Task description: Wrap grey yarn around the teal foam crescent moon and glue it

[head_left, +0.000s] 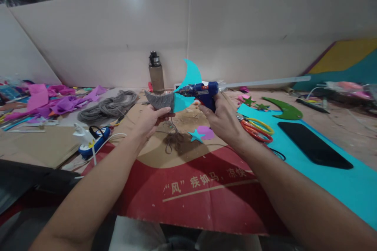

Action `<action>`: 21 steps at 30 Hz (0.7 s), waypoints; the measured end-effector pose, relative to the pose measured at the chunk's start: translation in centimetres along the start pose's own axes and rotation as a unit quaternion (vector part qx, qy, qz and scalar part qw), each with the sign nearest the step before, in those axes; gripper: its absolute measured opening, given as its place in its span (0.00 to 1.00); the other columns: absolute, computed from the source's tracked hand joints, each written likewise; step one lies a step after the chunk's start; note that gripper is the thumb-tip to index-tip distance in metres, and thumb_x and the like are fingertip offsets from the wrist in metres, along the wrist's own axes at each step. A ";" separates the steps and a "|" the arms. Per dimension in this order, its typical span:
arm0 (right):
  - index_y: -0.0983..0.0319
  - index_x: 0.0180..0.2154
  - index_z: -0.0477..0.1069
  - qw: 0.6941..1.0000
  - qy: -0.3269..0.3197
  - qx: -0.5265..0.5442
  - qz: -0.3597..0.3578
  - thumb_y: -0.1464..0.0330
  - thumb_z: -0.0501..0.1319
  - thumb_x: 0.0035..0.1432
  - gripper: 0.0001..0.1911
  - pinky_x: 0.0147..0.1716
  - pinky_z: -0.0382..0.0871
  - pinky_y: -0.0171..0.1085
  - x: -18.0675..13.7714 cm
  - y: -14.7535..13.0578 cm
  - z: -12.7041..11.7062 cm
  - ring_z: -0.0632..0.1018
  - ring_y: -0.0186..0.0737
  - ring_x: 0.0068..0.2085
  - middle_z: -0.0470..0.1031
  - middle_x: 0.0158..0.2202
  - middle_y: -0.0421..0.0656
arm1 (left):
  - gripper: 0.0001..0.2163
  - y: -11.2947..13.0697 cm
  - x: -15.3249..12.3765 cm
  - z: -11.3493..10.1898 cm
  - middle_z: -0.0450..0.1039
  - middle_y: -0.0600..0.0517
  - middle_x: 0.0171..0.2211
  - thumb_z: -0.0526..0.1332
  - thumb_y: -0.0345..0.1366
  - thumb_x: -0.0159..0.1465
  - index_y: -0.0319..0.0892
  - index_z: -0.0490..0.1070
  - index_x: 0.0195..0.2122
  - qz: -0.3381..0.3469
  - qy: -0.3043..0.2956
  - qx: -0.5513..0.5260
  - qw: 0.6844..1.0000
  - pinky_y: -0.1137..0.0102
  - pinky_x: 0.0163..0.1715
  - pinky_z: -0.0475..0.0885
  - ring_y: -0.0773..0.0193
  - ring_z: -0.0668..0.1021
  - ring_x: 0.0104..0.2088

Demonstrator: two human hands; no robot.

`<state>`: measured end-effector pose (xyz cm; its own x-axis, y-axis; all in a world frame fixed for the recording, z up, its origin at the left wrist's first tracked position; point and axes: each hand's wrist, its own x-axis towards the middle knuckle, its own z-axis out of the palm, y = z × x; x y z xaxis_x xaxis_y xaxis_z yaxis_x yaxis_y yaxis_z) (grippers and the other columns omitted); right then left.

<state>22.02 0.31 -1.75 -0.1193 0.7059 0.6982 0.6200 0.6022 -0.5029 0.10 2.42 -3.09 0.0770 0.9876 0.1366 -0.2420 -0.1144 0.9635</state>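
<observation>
Nearest lies a sheet of red and tan cardboard (191,213) with pale printed characters, and to its right a turquoise sheet (332,188) bearing a black phone (313,145). On the cardboard's tan part, a small turquoise star (196,136) sits just beside a purple disc (209,132), partly overlapping it, and thin loops of grey cord (176,139) trail below the left hand (151,120). That hand pinches, thumb on top, the grey-wrapped end of a turquoise crescent (194,73), held up over the cardboard with its bare tip pointing upward. The right hand (222,119) is closed around the handle of a blue glue gun (207,94), whose nozzle points left at the edge of the wrapping; whether it touches is unclear. A long translucent glue stick (265,82) juts from the gun's rear. Orange- and yellow-handled scissors (257,130) lie near the right forearm, a green crescent (287,111) beyond them. Farther back, a coil of grey cord (107,108) rests at left, and a bottle (156,77) stands upright before a pale panel (250,27).
</observation>
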 end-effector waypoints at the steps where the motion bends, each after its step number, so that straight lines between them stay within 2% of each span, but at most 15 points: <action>1: 0.60 0.47 0.66 1.000 0.001 0.000 -0.001 0.67 0.56 0.58 0.15 0.45 0.66 0.52 0.0 0.1 0.0 0.72 0.51 0.45 0.71 0.46 0.51 | 0.15 0.0 0.0 0.0 0.75 0.52 0.28 0.70 0.31 0.46 0.38 0.72 0.35 -0.001 -0.001 0.002 1.000 0.75 0.25 0.67 0.66 0.78 0.26; 13: 0.59 0.49 0.65 1.000 0.015 0.008 0.004 0.68 0.55 0.58 0.16 0.44 0.67 0.51 0.0 -0.2 -0.2 0.73 0.51 0.43 0.73 0.44 0.50 | 0.14 0.0 0.0 0.0 0.77 0.51 0.29 0.70 0.31 0.47 0.39 0.72 0.35 -0.015 0.011 -0.015 1.000 0.75 0.24 0.67 0.65 0.79 0.26; 17: 0.60 0.51 0.65 1.000 -0.013 0.027 0.001 0.68 0.56 0.58 0.18 0.48 0.66 0.52 -0.2 -0.4 0.0 0.72 0.52 0.48 0.72 0.48 0.51 | 0.13 0.0 0.2 -0.4 0.76 0.52 0.28 0.69 0.31 0.47 0.38 0.71 0.34 -0.019 0.043 -0.042 0.998 0.75 0.24 0.68 0.65 0.80 0.27; 21: 0.61 0.56 0.61 0.996 -0.053 0.071 -0.007 0.68 0.55 0.59 0.22 0.51 0.64 0.52 -0.4 -0.2 0.5 0.72 0.51 0.51 0.70 0.52 0.51 | 0.13 0.1 0.4 -0.6 0.77 0.52 0.28 0.70 0.29 0.46 0.38 0.70 0.31 -0.006 0.081 -0.065 0.995 0.75 0.24 0.68 0.65 0.80 0.28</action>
<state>21.49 0.06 -2.21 -0.2133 0.7274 0.6522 0.5027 0.6541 -0.5651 -0.50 2.92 -3.09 -0.0745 0.9943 0.0761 -0.3653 -0.0982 0.9257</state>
